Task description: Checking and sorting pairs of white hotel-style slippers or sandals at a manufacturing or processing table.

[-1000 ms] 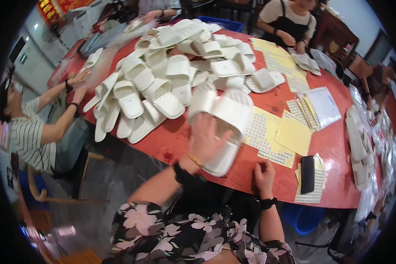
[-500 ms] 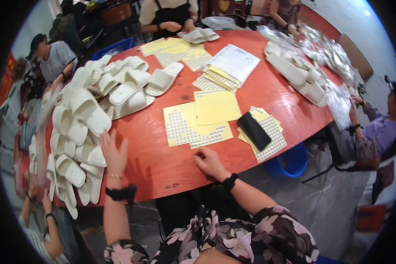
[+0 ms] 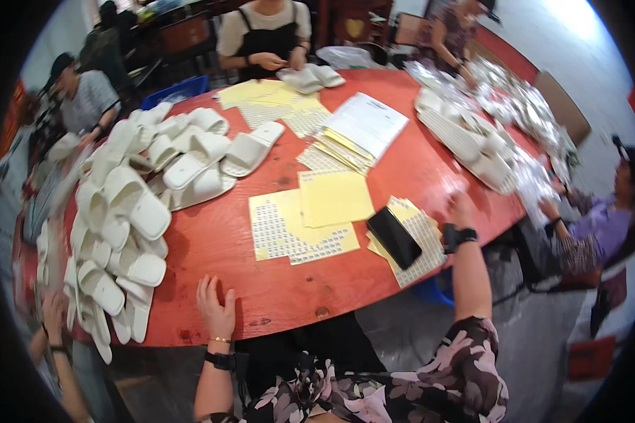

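Near the table's front edge my left hand (image 3: 216, 308) rests low, its fingers stretched out and nothing in it. To its left lies a large pile of cream-white slippers (image 3: 140, 204). My right hand (image 3: 460, 209) reaches forward over the right side of the table; its fingers are blurred, and I cannot see anything held. Left of that arm, a black phone (image 3: 395, 238) lies on label sheets (image 3: 425, 255). In the middle, a partly used yellow label sheet (image 3: 267, 233) lies beneath a plain yellow sheet (image 3: 336, 199). More slippers (image 3: 466, 141) sit beyond my right hand.
A white plastic pouch (image 3: 369, 127) lies over more sheets on the red table (image 3: 204, 243). Clear plastic bags (image 3: 533, 180) line the right edge. Co-workers sit around; the one opposite has hands by a slipper pair (image 3: 310, 77). A blue bin (image 3: 434, 290) stands below the table.
My left hand has come back from the slipper pile toward the front edge. My right hand has moved from the front edge forward and right, past the phone. The view has shifted slightly.
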The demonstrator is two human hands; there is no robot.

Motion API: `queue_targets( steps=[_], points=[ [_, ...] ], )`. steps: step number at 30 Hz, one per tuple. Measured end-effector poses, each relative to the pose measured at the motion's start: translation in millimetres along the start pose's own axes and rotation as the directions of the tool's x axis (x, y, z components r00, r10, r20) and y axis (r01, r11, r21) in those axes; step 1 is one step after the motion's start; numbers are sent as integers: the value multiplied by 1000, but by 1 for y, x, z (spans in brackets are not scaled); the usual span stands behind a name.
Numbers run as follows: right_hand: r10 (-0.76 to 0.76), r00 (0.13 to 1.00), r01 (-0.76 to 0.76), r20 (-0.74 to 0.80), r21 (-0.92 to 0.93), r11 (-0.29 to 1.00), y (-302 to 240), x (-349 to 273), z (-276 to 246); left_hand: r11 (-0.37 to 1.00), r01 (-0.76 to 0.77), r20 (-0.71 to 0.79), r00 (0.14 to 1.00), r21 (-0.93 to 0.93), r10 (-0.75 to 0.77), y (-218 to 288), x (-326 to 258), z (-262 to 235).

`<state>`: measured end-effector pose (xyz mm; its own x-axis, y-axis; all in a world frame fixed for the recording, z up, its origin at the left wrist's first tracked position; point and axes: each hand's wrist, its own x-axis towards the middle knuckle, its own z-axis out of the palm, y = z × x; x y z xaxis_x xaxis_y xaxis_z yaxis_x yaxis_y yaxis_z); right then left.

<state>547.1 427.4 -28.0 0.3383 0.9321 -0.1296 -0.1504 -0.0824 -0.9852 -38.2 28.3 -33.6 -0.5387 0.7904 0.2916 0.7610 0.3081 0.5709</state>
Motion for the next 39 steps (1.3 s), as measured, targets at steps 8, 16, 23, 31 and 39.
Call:
queue_targets(
  steps=[8, 16, 23, 31, 39],
  points=[
    [-79, 996, 86, 34, -330, 940, 35, 168, -142, 995, 2, -33, 999, 101, 1, 0, -3, -13],
    [-484, 817, 523, 312, -754, 396, 37, 253, -227, 991, 32, -41, 999, 127, -27, 13, -7, -16],
    [-536, 840, 437, 81, -685, 583, 13, 230, -211, 983, 17, -11, 1000, 184, -16, 19, 2, -8],
    [-265, 896, 265, -357, -48, 963, -110, 139, -85, 980, 13, -50, 999, 196, -3, 15, -6, -17],
    [-488, 860, 358, -149, -506, 785, -229, 82, -116, 996, -26, -44, 999, 89, 30, 6, -4, -13]
  ],
)
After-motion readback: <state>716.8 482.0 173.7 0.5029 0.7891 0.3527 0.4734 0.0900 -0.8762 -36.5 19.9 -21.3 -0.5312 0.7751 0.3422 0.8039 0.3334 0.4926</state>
